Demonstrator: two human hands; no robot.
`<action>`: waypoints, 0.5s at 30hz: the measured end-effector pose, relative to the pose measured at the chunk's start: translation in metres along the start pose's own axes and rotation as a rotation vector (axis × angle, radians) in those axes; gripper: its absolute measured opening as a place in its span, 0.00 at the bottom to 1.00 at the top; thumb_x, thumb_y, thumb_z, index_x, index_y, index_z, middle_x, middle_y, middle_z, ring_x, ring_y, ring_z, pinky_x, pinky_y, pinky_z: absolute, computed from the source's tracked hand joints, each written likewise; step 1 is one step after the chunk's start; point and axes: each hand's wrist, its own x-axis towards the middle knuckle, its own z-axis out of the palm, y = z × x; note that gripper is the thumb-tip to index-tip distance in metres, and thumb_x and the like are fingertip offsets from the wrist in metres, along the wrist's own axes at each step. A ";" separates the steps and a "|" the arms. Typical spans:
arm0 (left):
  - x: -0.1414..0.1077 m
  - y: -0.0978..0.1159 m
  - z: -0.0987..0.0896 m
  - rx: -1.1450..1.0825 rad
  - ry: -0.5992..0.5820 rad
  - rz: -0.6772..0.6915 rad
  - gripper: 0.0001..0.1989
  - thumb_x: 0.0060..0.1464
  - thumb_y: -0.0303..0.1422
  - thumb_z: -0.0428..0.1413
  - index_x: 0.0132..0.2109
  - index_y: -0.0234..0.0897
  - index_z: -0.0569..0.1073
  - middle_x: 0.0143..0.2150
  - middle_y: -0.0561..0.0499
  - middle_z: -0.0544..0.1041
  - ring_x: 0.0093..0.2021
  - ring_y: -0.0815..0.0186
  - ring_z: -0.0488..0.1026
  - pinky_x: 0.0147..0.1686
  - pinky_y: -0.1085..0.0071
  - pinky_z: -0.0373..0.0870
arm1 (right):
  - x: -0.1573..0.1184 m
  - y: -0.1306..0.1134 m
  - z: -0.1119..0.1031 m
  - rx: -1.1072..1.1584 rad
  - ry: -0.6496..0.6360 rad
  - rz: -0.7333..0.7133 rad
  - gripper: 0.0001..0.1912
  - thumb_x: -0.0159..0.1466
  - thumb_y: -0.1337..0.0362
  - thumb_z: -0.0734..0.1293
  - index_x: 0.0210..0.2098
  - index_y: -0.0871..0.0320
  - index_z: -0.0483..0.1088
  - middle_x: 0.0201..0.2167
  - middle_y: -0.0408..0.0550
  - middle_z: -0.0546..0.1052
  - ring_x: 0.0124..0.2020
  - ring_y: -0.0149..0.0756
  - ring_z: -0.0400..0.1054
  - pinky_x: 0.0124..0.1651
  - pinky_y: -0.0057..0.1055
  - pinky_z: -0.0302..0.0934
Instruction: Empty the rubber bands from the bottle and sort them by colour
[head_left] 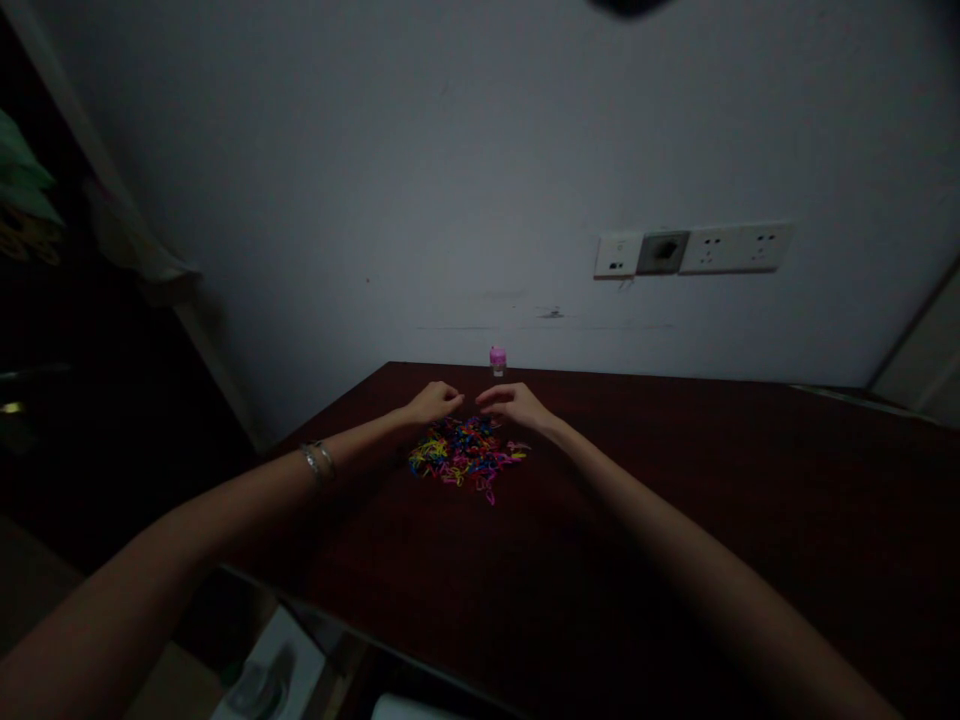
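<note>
A loose pile of small, thin coloured loops (461, 452), which look like rubber bands, lies on the dark red-brown table (585, 540). At the pile's far left edge is my left hand (436, 401), its fingers curled together; anything inside them is hidden. My right hand (516, 406) hovers over the far right side of the pile, fingers reaching left and slightly apart from the thumb, with nothing visible in it. The two hands face each other across a small gap. Behind them stands a small clear container with a pink lid (498, 356).
A pale wall (465, 200) rises behind the table, carrying a row of sockets (735, 248) at right. To the left is a dark door (90, 330) with cloths hanging near it. Below the table's front edge, a white box-like object (274, 665) shows. The room is dim.
</note>
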 end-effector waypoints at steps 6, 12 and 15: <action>-0.011 0.045 0.012 0.215 -0.006 0.328 0.15 0.55 0.36 0.44 0.35 0.33 0.73 0.34 0.47 0.73 0.35 0.67 0.68 0.35 0.72 0.62 | -0.014 0.006 -0.027 0.008 0.083 0.057 0.06 0.51 0.74 0.64 0.27 0.63 0.72 0.23 0.46 0.74 0.23 0.28 0.68 0.21 0.21 0.62; -0.029 0.099 0.046 0.489 -0.148 0.759 0.13 0.53 0.36 0.48 0.44 0.35 0.68 0.43 0.44 0.70 0.45 0.61 0.65 0.46 0.65 0.60 | -0.031 0.027 -0.058 -0.092 0.139 0.075 0.06 0.50 0.74 0.63 0.26 0.63 0.72 0.21 0.44 0.73 0.21 0.24 0.64 0.20 0.18 0.58; -0.025 0.109 0.061 0.497 -0.159 0.738 0.12 0.53 0.33 0.49 0.45 0.35 0.66 0.43 0.44 0.69 0.43 0.61 0.65 0.44 0.66 0.62 | -0.041 0.035 -0.070 -0.105 0.146 0.088 0.06 0.50 0.73 0.63 0.27 0.63 0.71 0.22 0.44 0.73 0.20 0.24 0.63 0.19 0.18 0.57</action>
